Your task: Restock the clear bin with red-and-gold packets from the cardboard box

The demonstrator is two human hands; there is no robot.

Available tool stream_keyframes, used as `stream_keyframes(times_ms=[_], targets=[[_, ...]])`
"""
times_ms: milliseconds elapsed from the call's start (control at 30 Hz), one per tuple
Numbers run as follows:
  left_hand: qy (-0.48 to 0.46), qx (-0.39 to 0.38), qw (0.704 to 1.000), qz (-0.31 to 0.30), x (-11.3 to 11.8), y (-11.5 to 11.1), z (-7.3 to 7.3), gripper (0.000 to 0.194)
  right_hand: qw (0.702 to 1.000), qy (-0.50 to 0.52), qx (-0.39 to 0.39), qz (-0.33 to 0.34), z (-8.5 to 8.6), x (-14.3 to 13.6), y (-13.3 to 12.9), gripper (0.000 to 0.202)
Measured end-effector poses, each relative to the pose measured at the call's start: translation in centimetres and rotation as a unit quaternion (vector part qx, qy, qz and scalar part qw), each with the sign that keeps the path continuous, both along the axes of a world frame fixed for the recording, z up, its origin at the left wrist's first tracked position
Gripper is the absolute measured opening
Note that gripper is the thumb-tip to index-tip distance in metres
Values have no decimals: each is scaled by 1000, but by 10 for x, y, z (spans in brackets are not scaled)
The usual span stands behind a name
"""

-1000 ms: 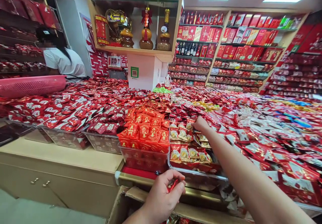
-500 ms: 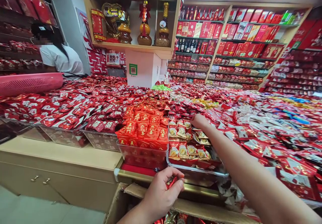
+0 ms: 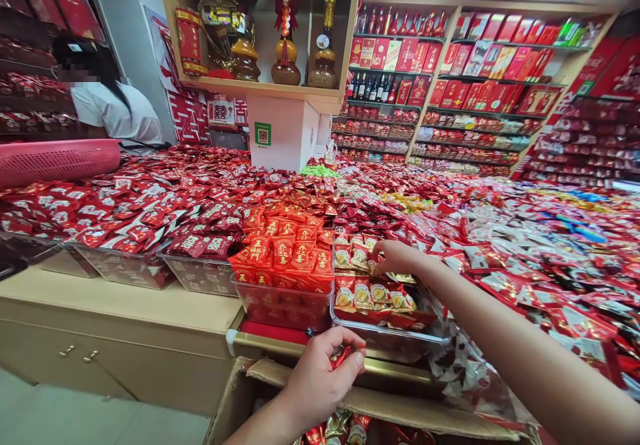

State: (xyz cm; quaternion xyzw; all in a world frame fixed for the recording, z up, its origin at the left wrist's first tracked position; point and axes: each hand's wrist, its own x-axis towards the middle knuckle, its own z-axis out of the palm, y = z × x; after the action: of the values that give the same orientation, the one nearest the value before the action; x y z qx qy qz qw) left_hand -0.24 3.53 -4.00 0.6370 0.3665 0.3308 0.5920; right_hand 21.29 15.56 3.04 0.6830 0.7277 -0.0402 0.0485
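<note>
My left hand (image 3: 327, 375) is closed on a small red candy packet (image 3: 341, 357), mostly hidden by the fingers, in front of a clear plastic bin (image 3: 395, 333). That bin holds gold-and-red durian candy packets (image 3: 380, 293) laid in rows. Over its back part, my right hand (image 3: 395, 258) reaches in with curled fingers touching the packets; what the fingertips grip is hidden. Below my left hand stands an open cardboard box (image 3: 400, 410) with more red and gold packets (image 3: 357, 428) in it.
Left of the durian bin is a bin of bright red packets (image 3: 295, 251). Heaps of wrapped sweets (image 3: 505, 258) spread across the display. A pink basket (image 3: 60, 161) lies at the left, near a person in a white shirt (image 3: 120, 115). A cabinet (image 3: 260, 91) overhangs the middle.
My right hand has moved left and slightly down over the durian packets, its fingers now curled onto them. My left hand stays almost still with its red packet.
</note>
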Motion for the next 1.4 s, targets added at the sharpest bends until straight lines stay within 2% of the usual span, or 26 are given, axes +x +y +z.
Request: stream_keyframes(times_ms=[333, 533, 700, 967, 1167, 1400], targets=[[12, -8, 1000, -10, 1, 0, -1, 16, 997, -37, 42, 60, -12, 4, -10, 32], [12, -6, 1000, -14, 1, 0, -1, 16, 993, -77, 75, 55, -20, 3, -17, 20], [23, 7, 999, -27, 0, 1, -5, 17, 988, -99, 112, 48, -26, 10, -24, 32], [28, -8, 999, -35, 1, 1, -3, 18, 990, -74, 107, 55, -36, 14, -19, 31], [35, -8, 999, -41, 1, 1, -3, 17, 991, -34, 108, 74, -34, -3, -7, 55], [40, 5, 998, -37, 1, 2, -5, 17, 991, -8, 91, 95, -33, -10, -12, 51]])
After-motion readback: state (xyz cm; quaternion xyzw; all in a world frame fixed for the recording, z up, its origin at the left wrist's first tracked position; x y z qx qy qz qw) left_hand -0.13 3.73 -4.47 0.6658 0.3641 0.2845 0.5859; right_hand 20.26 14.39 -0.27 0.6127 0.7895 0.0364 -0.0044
